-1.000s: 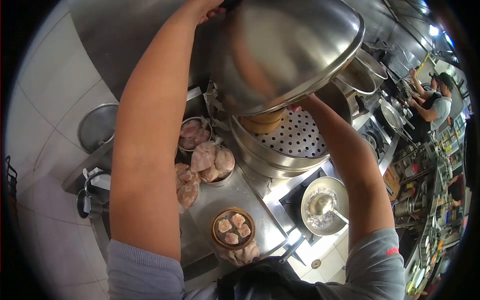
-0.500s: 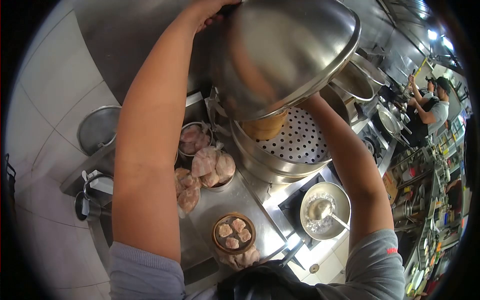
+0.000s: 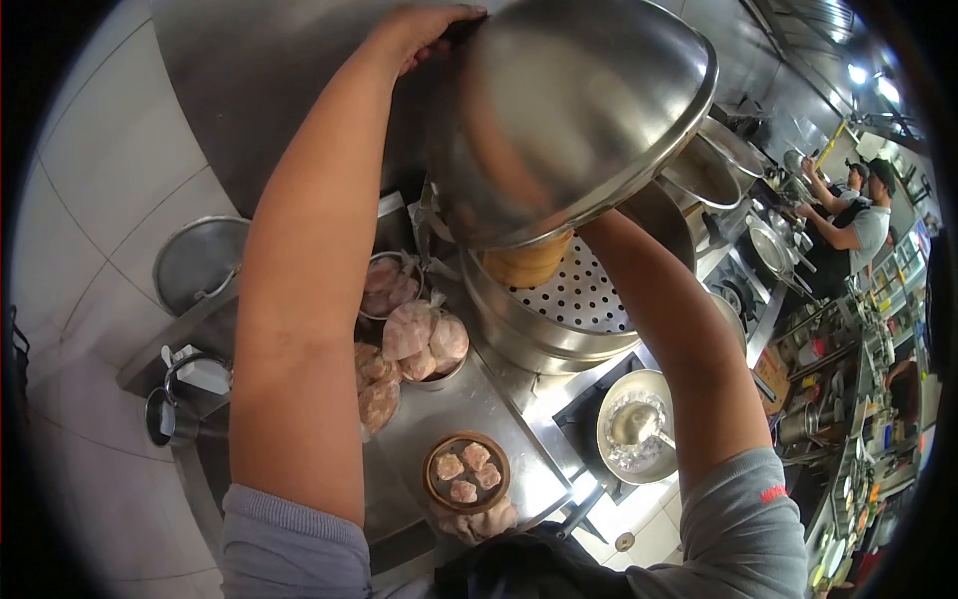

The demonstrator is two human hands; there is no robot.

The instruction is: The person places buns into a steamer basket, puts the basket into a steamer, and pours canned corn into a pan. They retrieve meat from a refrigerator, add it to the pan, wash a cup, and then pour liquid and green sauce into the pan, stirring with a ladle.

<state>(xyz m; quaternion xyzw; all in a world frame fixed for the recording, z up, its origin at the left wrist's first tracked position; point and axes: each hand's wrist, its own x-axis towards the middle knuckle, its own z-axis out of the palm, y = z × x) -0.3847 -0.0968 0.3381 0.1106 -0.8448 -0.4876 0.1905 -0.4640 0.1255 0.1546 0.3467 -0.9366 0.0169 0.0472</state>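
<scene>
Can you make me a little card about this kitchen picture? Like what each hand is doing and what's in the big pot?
left hand: grips the top of the steel lid, held tilted above the steamer pot
right hand: hidden under the lid; only the right arm shows, reaching in
steamer pot: open, with a holed tray and a tall bamboo basket on it
counter: small basket of dumplings, bagged meat
stove: pan with a ladle in it
far off: other people working
</scene>
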